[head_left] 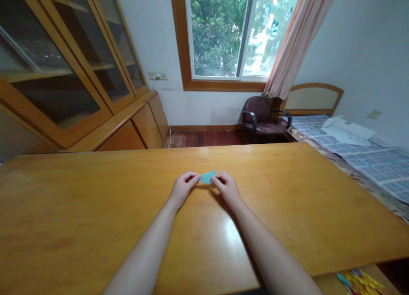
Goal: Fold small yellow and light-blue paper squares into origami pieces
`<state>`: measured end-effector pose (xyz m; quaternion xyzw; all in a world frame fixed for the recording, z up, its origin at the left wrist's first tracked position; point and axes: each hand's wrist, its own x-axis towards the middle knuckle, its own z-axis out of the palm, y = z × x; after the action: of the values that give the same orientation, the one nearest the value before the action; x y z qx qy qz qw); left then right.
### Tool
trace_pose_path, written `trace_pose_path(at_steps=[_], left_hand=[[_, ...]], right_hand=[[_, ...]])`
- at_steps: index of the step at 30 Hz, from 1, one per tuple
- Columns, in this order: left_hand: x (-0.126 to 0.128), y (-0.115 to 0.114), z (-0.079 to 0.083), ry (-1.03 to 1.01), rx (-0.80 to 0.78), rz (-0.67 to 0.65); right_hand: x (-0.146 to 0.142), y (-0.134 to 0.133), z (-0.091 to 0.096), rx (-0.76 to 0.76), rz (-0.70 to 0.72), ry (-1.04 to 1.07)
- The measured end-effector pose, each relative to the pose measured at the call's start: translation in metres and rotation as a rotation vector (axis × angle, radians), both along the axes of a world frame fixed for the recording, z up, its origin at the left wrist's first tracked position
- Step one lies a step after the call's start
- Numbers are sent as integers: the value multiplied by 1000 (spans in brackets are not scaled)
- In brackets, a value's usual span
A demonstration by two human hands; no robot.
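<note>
A small piece of light blue-green paper, roughly triangular and apparently folded, is held just above the wooden table. My left hand pinches its left corner between thumb and fingers. On the other side, my right hand grips the right end in the same kind of pinch. The paper spans the short gap between both hands, and a shadow falls on the tabletop beneath it. How the layers of the paper lie is too small to tell.
At the lower right, an open drawer or shelf below the tabletop holds several yellow and coloured pieces. A glass-door cabinet stands left. Beyond the table are an armchair, a window and a bed with white sheets on it.
</note>
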<state>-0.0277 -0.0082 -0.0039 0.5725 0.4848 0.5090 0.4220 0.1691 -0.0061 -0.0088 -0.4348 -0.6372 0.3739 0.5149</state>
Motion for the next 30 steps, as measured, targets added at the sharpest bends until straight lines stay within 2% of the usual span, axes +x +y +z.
trace_pose_path(at_steps=[14,20,24,30], left_hand=[[0,0,2,6,-37,21],[-2,2,-3,-24,-32,64],[-2,2,-5,-43,-10,87],[0,2,-4,13,42,37]], right_hand=[[4,2,-1,-128,-95,165],[4,1,1,-138,-109,205],[3,1,1,-149,-109,202],[4,2,-3,-134,-99,160]])
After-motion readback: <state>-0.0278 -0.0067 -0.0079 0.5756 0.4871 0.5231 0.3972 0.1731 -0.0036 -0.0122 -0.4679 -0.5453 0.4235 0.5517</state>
